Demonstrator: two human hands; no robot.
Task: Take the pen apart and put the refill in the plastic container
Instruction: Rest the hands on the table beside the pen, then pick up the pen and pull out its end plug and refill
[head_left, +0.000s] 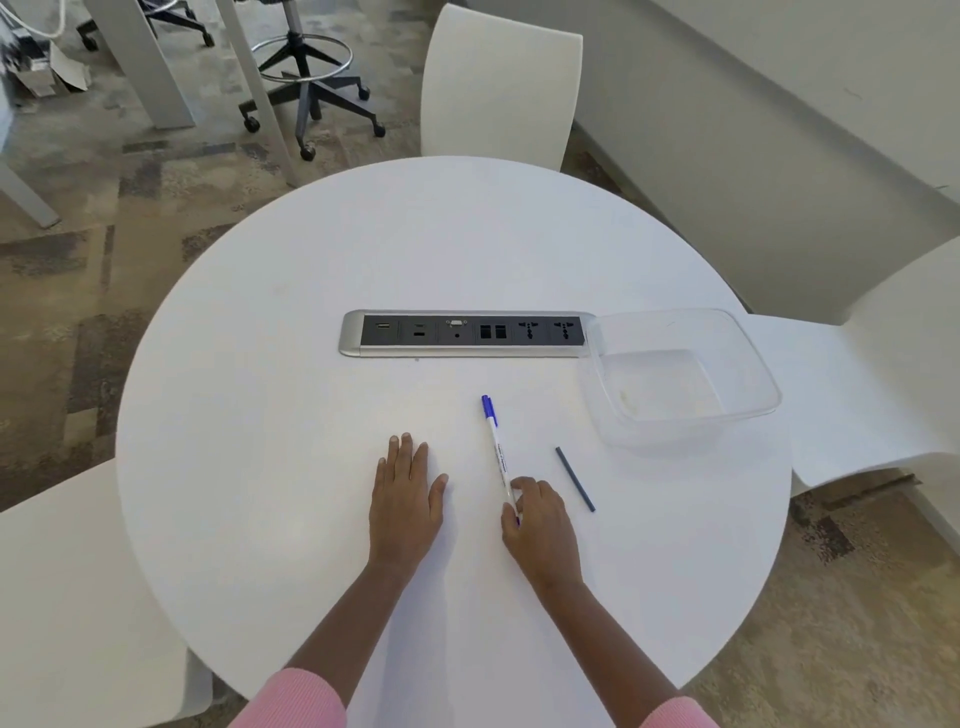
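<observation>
The pen (497, 452) lies whole and capped at centre frame on the table (260, 415), its near end pinched by the right grip (543, 519). The left grip (408, 493) rests flat, fingers straight. The plastic container (665, 379) at right holds no refill, so seemingly every step remains.

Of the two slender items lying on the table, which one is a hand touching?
The white pen with the blue cap: the right hand pinches its near end. The dark rod lies untouched to its right.
</observation>
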